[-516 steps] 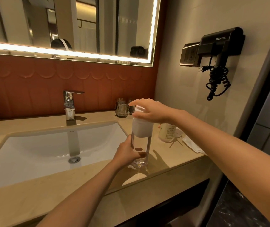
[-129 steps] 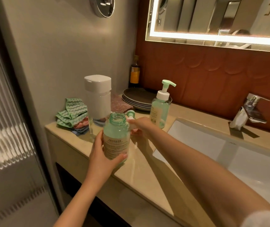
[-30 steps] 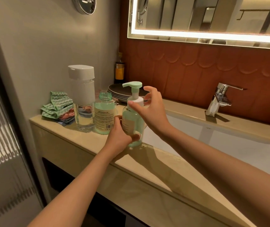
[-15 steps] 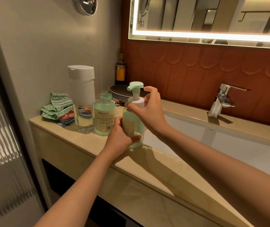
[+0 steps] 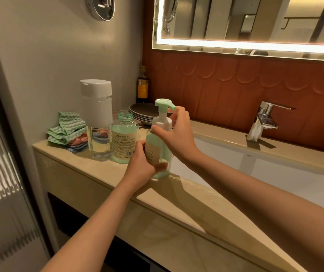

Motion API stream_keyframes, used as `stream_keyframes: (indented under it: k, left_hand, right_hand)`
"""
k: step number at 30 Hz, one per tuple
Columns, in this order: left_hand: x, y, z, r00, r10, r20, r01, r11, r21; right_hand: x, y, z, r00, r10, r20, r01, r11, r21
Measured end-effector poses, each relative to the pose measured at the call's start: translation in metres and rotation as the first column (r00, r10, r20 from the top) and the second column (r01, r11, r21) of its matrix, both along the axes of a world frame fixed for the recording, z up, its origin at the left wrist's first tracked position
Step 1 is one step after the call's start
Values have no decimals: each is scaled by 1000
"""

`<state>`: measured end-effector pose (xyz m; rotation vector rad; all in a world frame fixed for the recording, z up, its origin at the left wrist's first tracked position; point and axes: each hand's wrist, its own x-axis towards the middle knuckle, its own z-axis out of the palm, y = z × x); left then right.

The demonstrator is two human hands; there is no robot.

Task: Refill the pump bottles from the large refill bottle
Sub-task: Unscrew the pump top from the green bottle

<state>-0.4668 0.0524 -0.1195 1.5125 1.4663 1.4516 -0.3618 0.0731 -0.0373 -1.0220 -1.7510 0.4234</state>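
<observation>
1. Two bare forearms reach from the lower edge over the front of a beige stone counter point(image 5: 176, 213) in a bathroom.
2. The left hand point(image 5: 142, 163) wraps the lower body of a pump bottle point(image 5: 160, 148), fingers curled round it and thumb across the front. The bottle stands upright on the counter at the left rim of the sink point(image 5: 275, 173) and is filled with pale green liquid.
3. The right hand point(image 5: 176, 134) grips the bottle's white collar point(image 5: 162, 122) from the right, thumb and fingers closed round it, just under the green pump head point(image 5: 164, 104).
4. Just left of the pump bottle stands a green bottle without a cap point(image 5: 124, 142), its neck open and its printed label facing forward.
5. Beside that rises a taller clear bottle with a white cap point(image 5: 98, 122), with a low band of liquid at the bottom.
6. Folded cloths point(image 5: 67, 130), green on top, lie against the left wall behind the bottles.
7. A stack of dark plates point(image 5: 143, 112) and a dark bottle with a yellow label point(image 5: 143, 89) fill the back corner.
8. A chrome tap point(image 5: 263, 120) stands behind the sink, under a lit mirror point(image 5: 255, 20) on rust-red tiling.
</observation>
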Motion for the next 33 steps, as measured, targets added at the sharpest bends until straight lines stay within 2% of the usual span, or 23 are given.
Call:
stream_keyframes:
  k: [5, 7, 11, 18, 20, 23, 25, 30, 33]
  left_hand:
    - [0, 1, -1, 998, -9, 58, 9, 1000, -6]
    - [0, 0, -1, 1000, -7, 12, 7, 1000, 4]
    - [-1, -1, 1, 1000, 0, -2, 0, 1000, 4]
    - [-1, -3, 1, 1000, -23, 9, 23, 1000, 17]
    - [-1, -2, 0, 999, -30, 31, 30, 999, 11]
    - [-1, -1, 0, 999, -18, 40, 18, 1000, -13]
    - [-1, -1, 1, 999, -17, 37, 18, 1000, -25]
    - [-1, -6, 3, 997, -55, 55, 55, 998, 0]
    - [-2, -5, 2, 997, -50, 51, 50, 999, 1]
  right_hand:
    - [2, -5, 0, 980, 174, -97, -183, 978, -103]
    - [0, -3, -2, 988, 139, -66, -144, 986, -79]
    - [-5, 6, -6, 998, -55, 40, 55, 998, 22]
    - [-5, -2, -11, 991, 121, -54, -125, 990, -71]
    - [-6, -1, -11, 994, 96, -50, -98, 994, -49]
    - [-7, 4, -6, 998, -52, -30, 53, 998, 22]
    - [-7, 4, -1, 997, -64, -40, 64, 998, 7]
    - [-7, -5, 4, 992, 115, -49, -118, 991, -61]
    - [-7, -4, 6, 992, 123, -33, -124, 991, -55]
